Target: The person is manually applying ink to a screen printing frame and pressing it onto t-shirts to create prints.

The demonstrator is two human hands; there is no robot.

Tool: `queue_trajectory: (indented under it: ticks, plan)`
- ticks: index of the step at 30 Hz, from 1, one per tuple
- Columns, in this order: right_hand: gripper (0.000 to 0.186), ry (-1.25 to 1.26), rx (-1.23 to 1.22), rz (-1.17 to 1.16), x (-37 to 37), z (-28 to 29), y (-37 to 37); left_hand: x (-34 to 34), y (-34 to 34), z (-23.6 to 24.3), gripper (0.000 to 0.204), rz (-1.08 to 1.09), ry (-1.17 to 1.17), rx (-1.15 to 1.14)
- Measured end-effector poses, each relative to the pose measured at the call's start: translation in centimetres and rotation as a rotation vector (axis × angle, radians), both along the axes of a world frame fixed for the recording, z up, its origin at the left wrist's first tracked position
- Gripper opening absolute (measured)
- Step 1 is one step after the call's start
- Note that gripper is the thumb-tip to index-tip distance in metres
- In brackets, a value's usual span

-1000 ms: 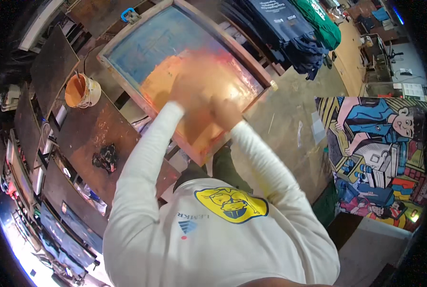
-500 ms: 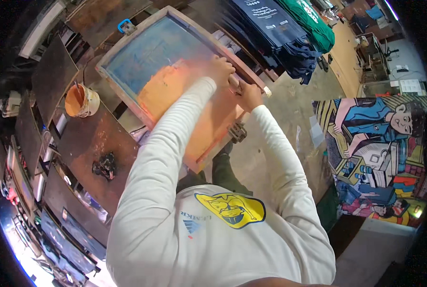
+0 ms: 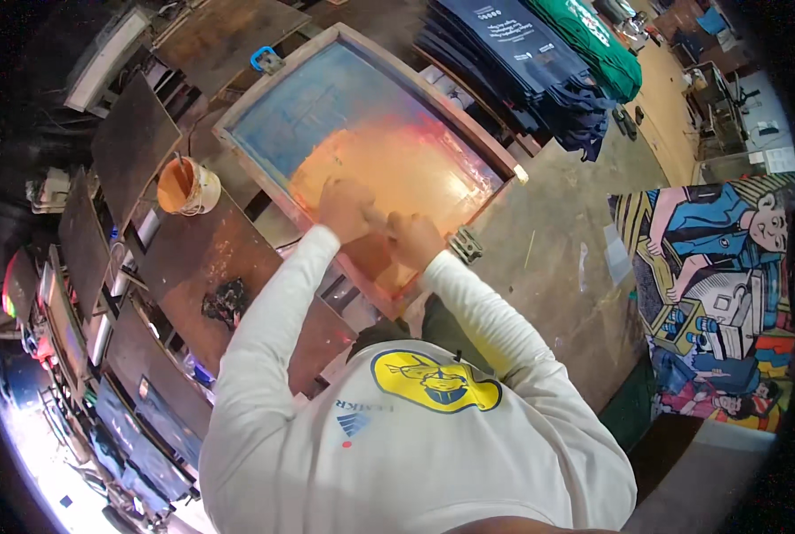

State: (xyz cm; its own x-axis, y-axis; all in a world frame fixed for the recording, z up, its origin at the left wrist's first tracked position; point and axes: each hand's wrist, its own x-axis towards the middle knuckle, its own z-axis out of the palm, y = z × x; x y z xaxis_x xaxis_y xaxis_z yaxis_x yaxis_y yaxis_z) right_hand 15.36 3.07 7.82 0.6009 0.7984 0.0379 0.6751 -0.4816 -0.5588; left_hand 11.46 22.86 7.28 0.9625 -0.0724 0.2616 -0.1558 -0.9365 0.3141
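A wooden-framed printing screen [image 3: 451, 110] lies tilted in front of me, its blue mesh partly covered with orange ink [image 3: 388, 169]. Both hands are closed over the near part of the mesh. My left hand [image 3: 346, 210] and my right hand [image 3: 415, 240] grip a squeegee [image 3: 378, 222], of which only a short blurred piece shows between them. Most of the squeegee, including its blade, is hidden by the hands. Pinkish red ink streaks run along the screen's right side.
A white bucket [image 3: 203, 189] with orange ink stands on a brown board left of the screen, near a crumpled dark rag [image 3: 225, 303]. A blue-handled clamp [image 3: 266, 60] and a metal clamp [image 3: 466, 245] sit at the frame. Folded dark shirts [image 3: 522, 67] are stacked beyond; a painted mural [image 3: 709, 294] stands right.
Both hands have moved from the screen's far right side toward me and to the left. More of the orange-covered mesh now shows. The whole view has shifted slightly.
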Motion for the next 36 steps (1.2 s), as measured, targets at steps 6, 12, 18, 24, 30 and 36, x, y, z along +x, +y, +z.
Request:
queue_trajectory:
  ticks: [6,12,18,24,30,36]
  plan:
    - [0.013,-0.142,-0.083,-0.347,6.5,0.2,1.1,10.8,0.4,-1.3,0.007,-0.086,-0.099,0.018]
    - [0.014,-0.143,-0.058,-0.08,2.4,-1.1,3.0,0.9,1.3,-0.8,0.01,0.091,-0.062,-0.111]
    - [0.02,-0.163,-0.142,0.244,-0.3,-0.3,1.1,-7.0,-2.0,-0.8,0.01,0.42,-0.121,-0.008]
    - [0.02,-0.237,-0.129,0.452,7.2,0.5,5.0,-3.9,-0.2,0.2,0.013,0.642,-0.103,-0.076]
    - [0.021,-0.291,-0.024,0.664,8.7,-1.9,4.3,-6.8,-6.6,-2.6,0.049,0.875,0.142,-0.118]
    - [0.018,-0.138,-0.035,0.835,6.9,-0.9,-4.5,-10.7,-18.0,-2.5,0.047,0.908,-0.009,-0.229]
